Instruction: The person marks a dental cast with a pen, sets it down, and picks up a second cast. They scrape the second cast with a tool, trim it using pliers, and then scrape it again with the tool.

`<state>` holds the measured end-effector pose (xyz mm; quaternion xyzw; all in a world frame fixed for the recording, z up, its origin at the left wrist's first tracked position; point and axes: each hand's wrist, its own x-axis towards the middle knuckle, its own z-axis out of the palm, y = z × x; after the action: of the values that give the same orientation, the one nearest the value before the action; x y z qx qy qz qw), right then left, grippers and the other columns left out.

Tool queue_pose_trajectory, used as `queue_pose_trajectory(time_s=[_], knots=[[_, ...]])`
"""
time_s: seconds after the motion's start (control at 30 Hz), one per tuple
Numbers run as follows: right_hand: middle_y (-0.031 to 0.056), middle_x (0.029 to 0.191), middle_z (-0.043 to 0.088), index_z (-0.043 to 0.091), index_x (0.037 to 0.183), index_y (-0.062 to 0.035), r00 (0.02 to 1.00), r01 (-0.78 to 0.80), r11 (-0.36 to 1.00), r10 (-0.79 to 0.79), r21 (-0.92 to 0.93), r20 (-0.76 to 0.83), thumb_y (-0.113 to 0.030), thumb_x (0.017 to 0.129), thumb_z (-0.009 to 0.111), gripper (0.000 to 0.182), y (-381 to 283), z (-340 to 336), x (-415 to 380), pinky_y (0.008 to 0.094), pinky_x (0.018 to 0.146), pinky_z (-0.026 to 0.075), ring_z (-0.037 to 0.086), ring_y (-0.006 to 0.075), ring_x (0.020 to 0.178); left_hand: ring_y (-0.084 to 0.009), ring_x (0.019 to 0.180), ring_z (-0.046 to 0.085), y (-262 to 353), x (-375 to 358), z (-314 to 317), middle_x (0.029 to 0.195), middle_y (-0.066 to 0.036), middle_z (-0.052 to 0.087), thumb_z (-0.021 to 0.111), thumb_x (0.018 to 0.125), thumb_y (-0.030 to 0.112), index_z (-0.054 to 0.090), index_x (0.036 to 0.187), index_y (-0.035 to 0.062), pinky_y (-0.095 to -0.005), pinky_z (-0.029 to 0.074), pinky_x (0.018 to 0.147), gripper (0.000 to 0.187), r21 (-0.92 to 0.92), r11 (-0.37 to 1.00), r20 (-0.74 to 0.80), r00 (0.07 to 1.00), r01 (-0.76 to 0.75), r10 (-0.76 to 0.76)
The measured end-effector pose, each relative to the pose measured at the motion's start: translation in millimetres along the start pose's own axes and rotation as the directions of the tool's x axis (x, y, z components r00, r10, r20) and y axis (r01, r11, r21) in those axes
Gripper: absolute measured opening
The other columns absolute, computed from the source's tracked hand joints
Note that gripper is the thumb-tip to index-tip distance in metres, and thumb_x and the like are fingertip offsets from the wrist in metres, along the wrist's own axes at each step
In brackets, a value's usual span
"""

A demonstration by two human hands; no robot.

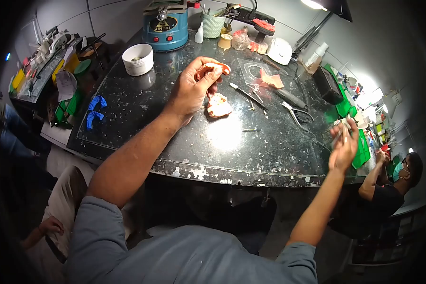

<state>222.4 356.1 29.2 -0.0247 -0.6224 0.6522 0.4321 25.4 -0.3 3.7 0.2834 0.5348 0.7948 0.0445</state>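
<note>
My left hand (194, 85) is closed around a curved reddish-orange piece (213, 69) that looks like a dental wax arch, held above the black worktable (175, 142). Just below it on the table lies a white and pink dental cast (219, 106). Out to the right, my right hand (344, 146) is raised over the table's right side, its fingers bent together. Something small and pale seems to be in those fingers, too blurred to name. Between the hands lie a black pen with a white end (244, 93) and wire pliers (296, 116).
Blue arch pieces (95, 111) lie at the left, near a white tub (138, 60) and a blue machine (165, 33). A pink wax sheet (271, 79) rests on clear plastic. A black box (327, 85) stands at the right. A masked person (393, 180) works farther right.
</note>
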Motion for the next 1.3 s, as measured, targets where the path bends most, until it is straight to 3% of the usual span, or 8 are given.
queue_pose_trajectory(time_s=[0.1, 0.3, 0.47, 0.57, 0.73, 0.87, 1.03, 1.3], knots=[[0.0146, 0.108, 0.058, 0.048, 0.131, 0.0052, 0.983, -0.186, 0.777, 0.152, 0.602, 0.108, -0.001, 0.094, 0.048, 0.038, -12.9, 108.5, 8.3, 0.0334, 0.087, 0.052, 0.058, 0.0218, 0.103, -0.0053, 0.066, 0.056, 9.2, -1.9, -3.4, 0.089, -0.006, 0.066, 0.056, 0.099, 0.020, 0.059, 0.110, 0.0033, -0.0179, 0.043, 0.055, 0.021, -0.017, 0.986, -0.068, 0.984, 0.163, -0.164], [0.0049, 0.084, 0.059, 0.058, 0.100, -0.0010, 0.842, -0.230, 0.901, -0.006, 0.368, 0.540, -0.015, 0.095, 0.061, 0.016, 35.1, 229.6, 25.0, 0.0307, 0.080, 0.050, 0.058, 0.0136, 0.078, -0.0091, 0.066, 0.061, 13.6, 0.5, -11.9, 0.095, -0.012, 0.067, 0.054, 0.098, 0.022, 0.059, 0.113, 0.0005, -0.0169, 0.043, 0.051, 0.027, -0.152, 0.955, -0.098, 0.958, 0.254, -0.270], [0.0171, 0.109, 0.067, 0.052, 0.132, 0.0025, 0.809, -0.187, 0.963, 0.038, 0.196, 0.587, -0.021, 0.100, 0.051, 0.040, 77.7, 235.1, 0.3, 0.0323, 0.081, 0.053, 0.066, 0.0236, 0.099, -0.0031, 0.065, 0.050, 8.7, 4.9, -13.4, 0.093, -0.003, 0.065, 0.060, 0.094, 0.020, 0.062, 0.110, 0.0026, -0.0159, 0.037, 0.051, 0.024, -0.140, 0.970, -0.118, 0.969, 0.201, -0.217], [0.0186, 0.110, 0.067, 0.059, 0.124, 0.0039, 0.813, -0.113, 0.994, 0.089, 0.005, 0.576, -0.018, 0.097, 0.056, 0.035, 79.1, 227.3, 0.8, 0.0333, 0.085, 0.054, 0.065, 0.0236, 0.104, -0.0019, 0.069, 0.049, 14.1, 3.2, -9.2, 0.088, 0.000, 0.063, 0.072, 0.086, 0.020, 0.061, 0.104, 0.0031, -0.0170, 0.038, 0.057, 0.027, -0.113, 0.961, -0.176, 0.947, 0.252, -0.269], [0.0185, 0.100, 0.071, 0.061, 0.115, 0.0073, 0.823, -0.013, 0.999, -0.013, 0.041, 0.568, -0.009, 0.093, 0.060, 0.027, 68.7, 231.5, -5.6, 0.0310, 0.080, 0.057, 0.070, 0.0226, 0.092, -0.0071, 0.086, 0.060, 11.8, 3.4, -14.3, 0.092, -0.004, 0.067, 0.078, 0.079, 0.011, 0.059, 0.101, 0.0046, -0.0218, 0.049, 0.069, 0.029, 0.135, 0.990, -0.093, 0.995, 0.035, -0.023], [0.0173, 0.095, 0.071, 0.064, 0.109, 0.0080, 0.806, 0.008, 0.999, -0.028, 0.037, 0.591, -0.007, 0.093, 0.060, 0.022, 54.3, 231.1, -11.5, 0.0293, 0.076, 0.057, 0.070, 0.0202, 0.083, -0.0102, 0.083, 0.063, 2.7, 7.0, -11.9, 0.093, -0.004, 0.066, 0.078, 0.078, 0.004, 0.057, 0.100, 0.0034, -0.0231, 0.050, 0.073, 0.031, 0.024, 0.993, -0.020, 0.993, -0.116, 0.116], [0.0137, 0.096, 0.072, 0.068, 0.102, 0.0036, 0.740, 0.375, 0.927, -0.304, 0.008, 0.600, -0.001, 0.089, 0.066, 0.014, 63.2, 233.9, -10.8, 0.0291, 0.081, 0.057, 0.070, 0.0177, 0.088, -0.0044, 0.082, 0.059, 16.0, 0.7, -8.5, 0.091, -0.001, 0.066, 0.073, 0.085, 0.009, 0.061, 0.100, 0.0035, -0.0173, 0.046, 0.070, 0.020, 0.139, 0.990, 0.045, 0.999, -0.024, 0.018], [0.0103, 0.099, 0.073, 0.071, 0.096, -0.0002, 0.589, 0.541, 0.839, -0.433, 0.065, 0.682, 0.004, 0.079, 0.075, 0.019, 64.0, 230.4, -2.8, 0.0288, 0.081, 0.056, 0.070, 0.0182, 0.090, -0.0022, 0.079, 0.056, 16.0, 0.8, -10.9, 0.089, 0.001, 0.065, 0.074, 0.085, 0.012, 0.063, 0.101, 0.0036, -0.0148, 0.042, 0.065, 0.021, 0.196, 0.980, 0.032, 0.999, -0.008, 0.002]])
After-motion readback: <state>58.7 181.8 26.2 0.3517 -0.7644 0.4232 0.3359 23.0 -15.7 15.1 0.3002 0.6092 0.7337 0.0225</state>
